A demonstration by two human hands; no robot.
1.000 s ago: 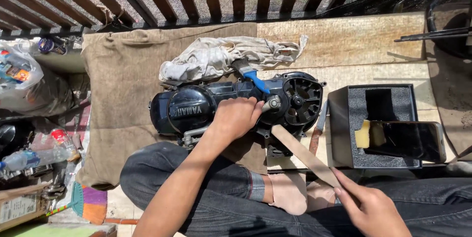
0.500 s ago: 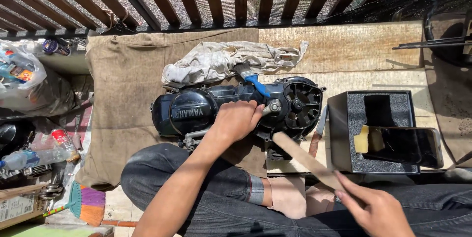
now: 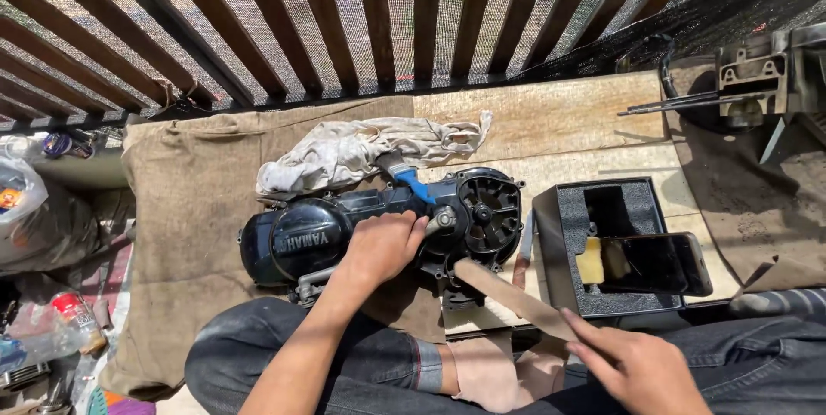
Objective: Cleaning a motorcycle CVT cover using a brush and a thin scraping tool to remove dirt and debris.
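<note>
- Your left hand [image 3: 383, 247] presses palm-down on the glossy black ribbed metal engine casing [image 3: 379, 230].
- Your right hand [image 3: 641, 368] grips the flat, pale wooden stick [image 3: 512, 299], its tip touching the casing.

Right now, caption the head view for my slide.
Left hand steadies black engine casing on burlap; right hand holds flat wooden stick against it.

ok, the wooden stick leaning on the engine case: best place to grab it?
Take the wooden stick at its near, lower end, where the right hand already holds it, coming from the person's side. It is long and flat, slanting up to the black engine case, so the far tip stays free. The left hand rests on the case.
</note>
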